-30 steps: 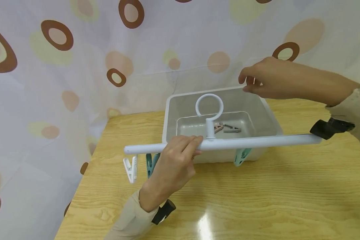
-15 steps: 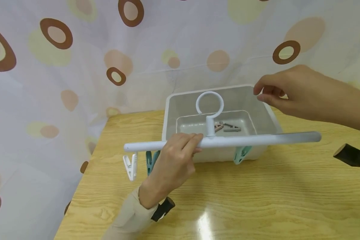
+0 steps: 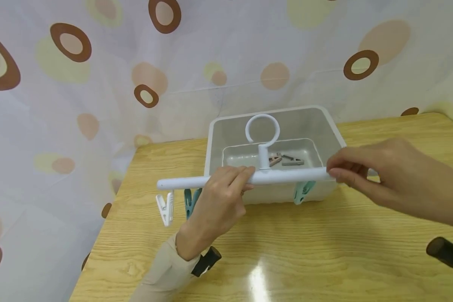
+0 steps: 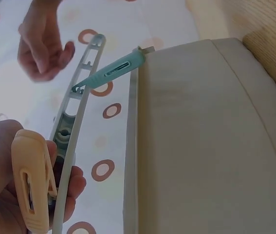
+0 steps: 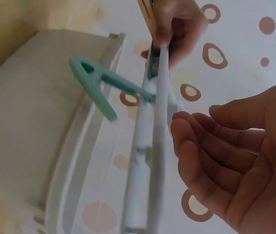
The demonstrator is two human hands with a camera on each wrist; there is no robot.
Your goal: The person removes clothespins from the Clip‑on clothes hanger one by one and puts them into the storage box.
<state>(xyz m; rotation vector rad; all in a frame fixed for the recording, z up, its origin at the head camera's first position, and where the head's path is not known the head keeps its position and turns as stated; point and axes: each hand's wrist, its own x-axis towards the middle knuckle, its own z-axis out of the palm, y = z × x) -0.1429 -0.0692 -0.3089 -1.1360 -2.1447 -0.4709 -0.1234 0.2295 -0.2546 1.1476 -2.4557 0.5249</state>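
Note:
My left hand (image 3: 220, 199) grips the white bar of a clip hanger (image 3: 290, 176) just left of its round hook, holding it level in front of a grey tub. Several clothespins hang from the bar: a white clothespin (image 3: 165, 209) at the left end, a dark teal clothespin (image 3: 190, 202) partly behind my left hand, and a light green clothespin (image 3: 302, 192) right of the hook. A peach clothespin (image 4: 33, 180) shows by my left palm in the left wrist view. My right hand (image 3: 385, 176), fingers loosely bent and holding nothing, is beside the bar's right part (image 5: 162, 146).
The grey tub (image 3: 208, 147) stands on the wooden table (image 3: 287, 251) behind the hanger. On its floor lie a grey clothespin (image 3: 292, 162), a pinkish clothespin (image 3: 275, 160) and small dark pieces. A patterned cloth (image 3: 196, 54) hangs behind and at the left.
My right hand has moved right and then down from above the tub's back right corner to the bar's right part. The left hand and hanger have barely moved.

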